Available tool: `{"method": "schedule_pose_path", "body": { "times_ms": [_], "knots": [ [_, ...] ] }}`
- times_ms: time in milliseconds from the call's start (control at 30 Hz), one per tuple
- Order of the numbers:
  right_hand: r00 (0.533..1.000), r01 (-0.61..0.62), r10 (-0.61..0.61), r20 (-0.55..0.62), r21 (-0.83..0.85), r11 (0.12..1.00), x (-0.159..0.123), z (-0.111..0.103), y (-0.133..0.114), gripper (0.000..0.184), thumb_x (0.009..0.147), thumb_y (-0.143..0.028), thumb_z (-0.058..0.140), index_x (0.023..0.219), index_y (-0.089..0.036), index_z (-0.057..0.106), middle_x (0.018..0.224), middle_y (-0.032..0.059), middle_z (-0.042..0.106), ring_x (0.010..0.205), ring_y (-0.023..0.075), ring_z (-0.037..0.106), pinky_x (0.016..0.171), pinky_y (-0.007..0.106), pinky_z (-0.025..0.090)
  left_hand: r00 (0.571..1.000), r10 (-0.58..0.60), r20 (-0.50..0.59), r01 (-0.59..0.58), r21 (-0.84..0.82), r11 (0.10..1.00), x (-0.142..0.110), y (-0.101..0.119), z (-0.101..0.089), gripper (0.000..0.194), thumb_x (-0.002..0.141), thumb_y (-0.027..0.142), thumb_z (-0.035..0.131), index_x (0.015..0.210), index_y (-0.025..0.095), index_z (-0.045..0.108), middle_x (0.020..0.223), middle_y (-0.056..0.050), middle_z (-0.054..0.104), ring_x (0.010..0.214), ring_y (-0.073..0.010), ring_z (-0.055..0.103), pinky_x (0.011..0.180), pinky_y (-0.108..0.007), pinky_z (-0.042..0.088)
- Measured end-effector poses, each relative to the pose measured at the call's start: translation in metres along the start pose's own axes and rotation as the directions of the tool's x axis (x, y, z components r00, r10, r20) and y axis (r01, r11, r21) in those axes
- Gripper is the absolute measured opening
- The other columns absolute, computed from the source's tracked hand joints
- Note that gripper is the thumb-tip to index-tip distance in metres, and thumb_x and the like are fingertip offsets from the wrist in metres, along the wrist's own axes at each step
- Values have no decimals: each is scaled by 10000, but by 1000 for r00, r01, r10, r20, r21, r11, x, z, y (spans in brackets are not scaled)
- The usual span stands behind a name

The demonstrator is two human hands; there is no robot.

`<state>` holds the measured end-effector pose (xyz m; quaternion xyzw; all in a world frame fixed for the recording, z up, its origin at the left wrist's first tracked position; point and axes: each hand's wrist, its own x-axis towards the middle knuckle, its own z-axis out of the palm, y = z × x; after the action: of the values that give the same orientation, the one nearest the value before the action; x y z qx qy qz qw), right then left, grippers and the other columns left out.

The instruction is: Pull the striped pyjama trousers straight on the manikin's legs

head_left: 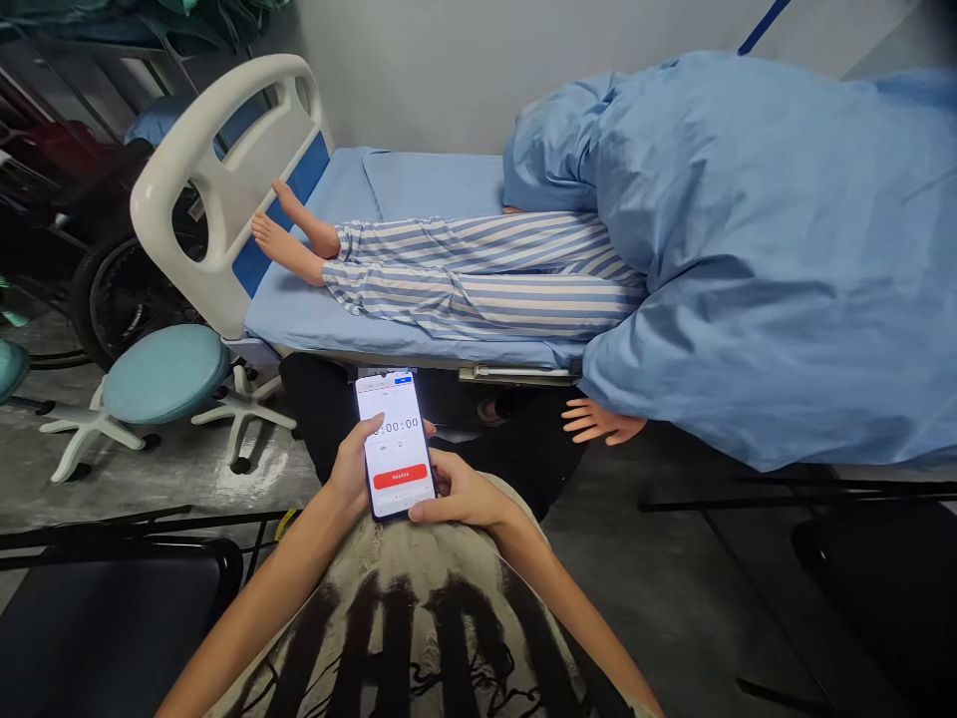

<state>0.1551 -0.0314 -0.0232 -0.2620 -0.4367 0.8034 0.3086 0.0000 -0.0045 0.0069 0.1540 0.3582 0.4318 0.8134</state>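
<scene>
A smartphone (395, 444) with a lit white screen, a 00:00:00 readout and a red bar is held upright in front of my chest. My left hand (351, 469) wraps its left side, thumb lying on the screen. My right hand (460, 491) grips the lower right edge, fingers curled round it. Beyond lies a training manikin (464, 269) in blue-striped trousers on a hospital bed (419, 179), its upper body under a blue sheet (770, 249). One manikin hand (600, 421) hangs below the bed's edge.
The bed's white footboard (224, 170) stands at the left. A teal round stool (164, 374) on a white star base sits on the floor beside it. A wheelchair wheel (124, 289) is behind. A dark chair seat (112, 618) is at the lower left.
</scene>
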Motion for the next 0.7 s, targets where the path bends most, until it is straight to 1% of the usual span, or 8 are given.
{"method": "schedule_pose_path", "body": {
  "times_ms": [100, 233, 300, 400, 467, 567, 633, 700],
  "knots": [
    [1000, 22, -22, 3, -16, 1000, 1, 0, 0, 525, 617, -240, 760, 1086, -163, 536, 974, 26, 601, 911, 154, 550, 844, 317, 424, 1000, -6, 18, 6, 11, 1000, -1, 2, 1, 379, 741, 366, 487, 930, 81, 652, 890, -126, 679, 811, -235, 626, 758, -351, 500],
    [999, 38, -38, 4, -50, 998, 2, 0, -1, 490, 619, -242, 760, 1052, -156, 548, 894, -4, 566, 821, 113, 523, 760, 257, 420, 995, -67, 71, 65, 24, 998, -3, 3, -1, 421, 758, 395, 459, 916, 65, 668, 910, -136, 672, 789, -228, 622, 732, -340, 507],
    [999, 35, -34, 21, -47, 998, 2, -1, 0, 483, 627, -247, 756, 1055, -157, 552, 885, -6, 562, 813, 107, 521, 750, 249, 419, 995, -67, 68, 64, 43, 997, -4, 3, -3, 418, 760, 392, 459, 918, 67, 670, 926, -139, 671, 779, -230, 623, 728, -350, 510],
    [999, -6, 7, 40, -21, 1000, 2, -1, 2, 512, 639, -279, 749, 1096, -167, 548, 917, 12, 583, 827, 112, 542, 755, 257, 431, 998, -53, 41, 47, 134, 990, -5, 5, -6, 388, 743, 372, 508, 902, 59, 673, 933, -156, 669, 799, -250, 625, 761, -383, 508],
    [998, -40, 40, 42, 5, 999, 2, -2, 2, 506, 642, -299, 746, 1092, -160, 560, 937, 31, 604, 833, 118, 563, 764, 267, 441, 1000, -10, 8, 8, 246, 969, -11, 11, -9, 354, 723, 345, 562, 908, 65, 673, 931, -158, 671, 828, -268, 627, 786, -401, 503],
    [997, -62, 61, 37, 44, 997, 2, -3, 3, 469, 639, -310, 747, 1049, -143, 591, 957, 63, 635, 878, 144, 594, 830, 313, 441, 994, 63, -84, -14, 495, 869, -39, 30, -23, 341, 688, 293, 641, 987, 132, 671, 956, -124, 676, 907, -278, 619, 820, -386, 497],
    [997, -69, 67, 23, 61, 996, 3, -4, 4, 462, 651, -324, 737, 1052, -142, 596, 987, 85, 649, 927, 170, 604, 875, 350, 431, 986, 61, -156, 61, 672, 738, -75, 49, -40, 380, 638, 255, 697, 1015, 206, 674, 981, -81, 677, 972, -275, 601, 845, -358, 492],
    [996, -85, 86, -17, 57, 995, 5, -5, 6, 439, 686, -350, 706, 1053, -136, 597, 1003, 105, 655, 940, 185, 611, 879, 369, 433, 977, 23, -211, 152, 774, 615, -120, 66, -60, 421, 577, 235, 739, 991, 286, 681, 1027, -33, 665, 1012, -278, 581, 859, -354, 490]
  ]
}}
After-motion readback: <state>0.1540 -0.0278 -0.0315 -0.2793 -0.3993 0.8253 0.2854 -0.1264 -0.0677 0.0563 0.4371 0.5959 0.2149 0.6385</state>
